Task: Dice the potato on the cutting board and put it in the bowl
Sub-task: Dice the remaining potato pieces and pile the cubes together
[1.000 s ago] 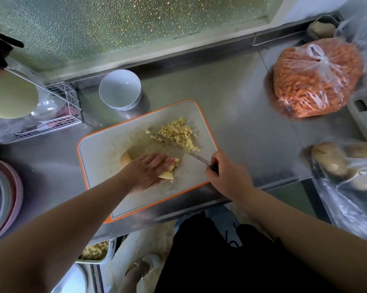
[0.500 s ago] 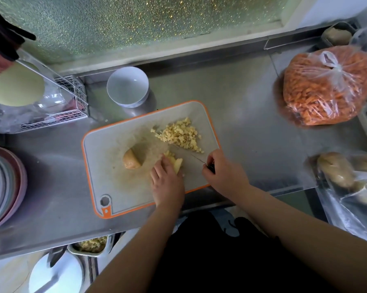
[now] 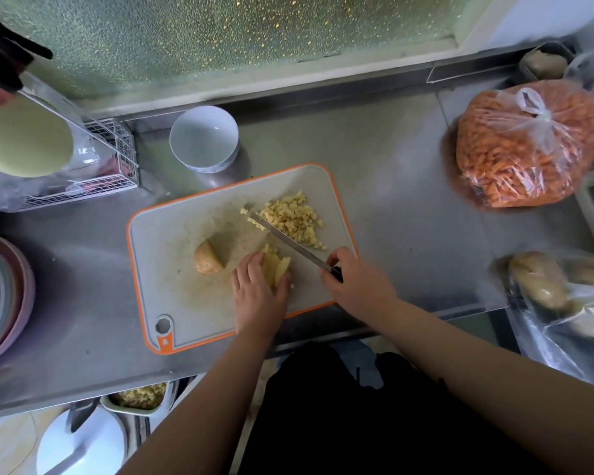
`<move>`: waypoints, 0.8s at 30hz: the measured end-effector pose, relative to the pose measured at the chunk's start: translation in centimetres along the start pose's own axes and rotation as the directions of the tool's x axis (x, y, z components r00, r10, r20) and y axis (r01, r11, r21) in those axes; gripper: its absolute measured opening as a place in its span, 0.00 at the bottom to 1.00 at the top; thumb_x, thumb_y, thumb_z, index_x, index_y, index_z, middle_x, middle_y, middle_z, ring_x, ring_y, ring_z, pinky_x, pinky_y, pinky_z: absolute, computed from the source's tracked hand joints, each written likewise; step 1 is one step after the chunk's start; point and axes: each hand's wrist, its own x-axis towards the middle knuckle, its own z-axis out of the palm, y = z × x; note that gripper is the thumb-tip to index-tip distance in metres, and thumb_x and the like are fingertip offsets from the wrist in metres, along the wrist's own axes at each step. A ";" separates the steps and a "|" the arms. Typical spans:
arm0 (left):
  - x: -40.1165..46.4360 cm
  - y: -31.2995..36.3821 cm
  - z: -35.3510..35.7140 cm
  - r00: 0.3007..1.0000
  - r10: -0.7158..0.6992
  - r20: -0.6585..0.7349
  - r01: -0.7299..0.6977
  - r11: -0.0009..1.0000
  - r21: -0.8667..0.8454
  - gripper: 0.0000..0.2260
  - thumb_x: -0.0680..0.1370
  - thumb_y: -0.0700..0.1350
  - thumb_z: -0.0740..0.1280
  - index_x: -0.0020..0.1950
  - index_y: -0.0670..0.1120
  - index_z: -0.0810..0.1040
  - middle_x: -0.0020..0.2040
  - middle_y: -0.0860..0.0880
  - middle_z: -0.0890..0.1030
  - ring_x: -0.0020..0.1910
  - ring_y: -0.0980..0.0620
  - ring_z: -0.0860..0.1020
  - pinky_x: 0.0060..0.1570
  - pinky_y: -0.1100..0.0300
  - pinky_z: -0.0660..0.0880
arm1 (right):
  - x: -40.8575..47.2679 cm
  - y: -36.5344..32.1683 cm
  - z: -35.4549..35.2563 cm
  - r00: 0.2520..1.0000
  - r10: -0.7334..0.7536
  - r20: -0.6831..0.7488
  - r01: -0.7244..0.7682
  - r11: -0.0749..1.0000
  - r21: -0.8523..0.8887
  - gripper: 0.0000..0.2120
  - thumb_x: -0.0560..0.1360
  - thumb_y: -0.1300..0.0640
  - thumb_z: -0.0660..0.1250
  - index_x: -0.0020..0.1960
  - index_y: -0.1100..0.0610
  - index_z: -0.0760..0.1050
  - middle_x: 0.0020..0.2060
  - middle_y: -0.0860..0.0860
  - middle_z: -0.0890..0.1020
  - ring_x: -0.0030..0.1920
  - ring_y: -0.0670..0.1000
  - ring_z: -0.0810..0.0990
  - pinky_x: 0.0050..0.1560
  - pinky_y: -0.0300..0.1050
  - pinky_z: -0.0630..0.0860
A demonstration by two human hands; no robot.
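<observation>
On the steel counter lies a grey cutting board with an orange rim. A pile of small potato dice sits at its far right. An uncut potato end rests near the middle. My left hand presses down on a stack of potato slices. My right hand grips the black handle of a knife, whose blade lies against the left edge of the diced pile. Behind the board stands an empty white bowl.
A tied bag of chopped carrot lies at the right back. Whole potatoes in a clear bag lie at the right edge. A wire rack and stacked plates are at the left. A tray of dice sits below the counter.
My right hand has swung the knife blade out across the board to the edge of the diced pile. My left hand has stayed on the potato slices.
</observation>
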 end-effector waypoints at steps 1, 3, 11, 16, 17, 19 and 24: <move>0.2 0.1 0.0 0.999 0.010 -0.040 -0.012 0.999 -0.034 0.23 0.73 0.55 0.65 0.61 0.41 0.72 0.63 0.42 0.73 0.60 0.42 0.71 0.62 0.55 0.63 | 0.0 0.0 0.0 1.000 -0.001 0.007 0.001 1.000 -0.002 0.11 0.77 0.44 0.60 0.52 0.52 0.68 0.37 0.45 0.76 0.40 0.53 0.79 0.40 0.46 0.75; 0.5 0.1 -0.1 0.991 0.048 -0.128 -0.060 0.994 -0.094 0.15 0.73 0.48 0.67 0.57 0.43 0.73 0.62 0.42 0.73 0.60 0.43 0.71 0.62 0.56 0.63 | -0.1 -0.1 0.0 1.000 -0.006 0.014 0.006 1.000 0.004 0.11 0.78 0.44 0.60 0.51 0.51 0.68 0.36 0.45 0.75 0.39 0.53 0.79 0.38 0.45 0.73; 1.4 -0.1 -1.4 0.984 0.064 -0.164 -0.098 0.973 -0.209 0.08 0.75 0.41 0.60 0.48 0.42 0.78 0.50 0.45 0.77 0.52 0.44 0.74 0.55 0.50 0.71 | -0.3 -0.1 -0.1 1.000 -0.015 -0.025 0.015 1.000 0.014 0.11 0.77 0.45 0.61 0.52 0.52 0.69 0.36 0.45 0.75 0.40 0.54 0.79 0.37 0.43 0.71; 0.8 -0.3 -0.8 0.989 -0.145 -0.006 0.143 0.977 -0.160 0.15 0.75 0.50 0.68 0.57 0.43 0.74 0.59 0.44 0.73 0.60 0.42 0.71 0.61 0.50 0.67 | -0.5 0.0 0.3 1.000 0.008 0.019 -0.008 0.999 0.042 0.10 0.77 0.45 0.61 0.51 0.51 0.68 0.37 0.46 0.75 0.42 0.55 0.79 0.39 0.45 0.72; 0.7 -0.3 -0.7 0.988 -0.149 0.027 0.152 0.976 -0.158 0.16 0.74 0.49 0.69 0.58 0.43 0.74 0.59 0.44 0.72 0.60 0.42 0.71 0.61 0.49 0.68 | -0.5 0.0 0.4 1.000 0.007 0.026 -0.009 0.999 0.042 0.10 0.77 0.45 0.61 0.51 0.51 0.68 0.37 0.47 0.76 0.42 0.56 0.79 0.39 0.46 0.72; 0.6 -0.4 -0.8 0.995 -0.091 0.051 0.099 0.980 -0.173 0.16 0.75 0.48 0.70 0.58 0.42 0.73 0.58 0.44 0.73 0.59 0.44 0.72 0.60 0.48 0.70 | -0.6 -0.1 0.5 1.000 0.010 0.027 -0.011 0.999 0.032 0.10 0.77 0.45 0.61 0.51 0.51 0.69 0.40 0.50 0.79 0.44 0.58 0.79 0.40 0.47 0.73; 0.7 -0.7 -1.2 0.999 0.034 0.019 -0.030 0.983 -0.183 0.18 0.73 0.54 0.67 0.55 0.42 0.74 0.57 0.44 0.74 0.59 0.47 0.71 0.61 0.53 0.68 | -1.0 -0.6 0.8 0.998 -0.034 -0.055 0.033 0.999 -0.015 0.11 0.77 0.46 0.60 0.53 0.52 0.70 0.41 0.54 0.82 0.43 0.59 0.80 0.38 0.47 0.72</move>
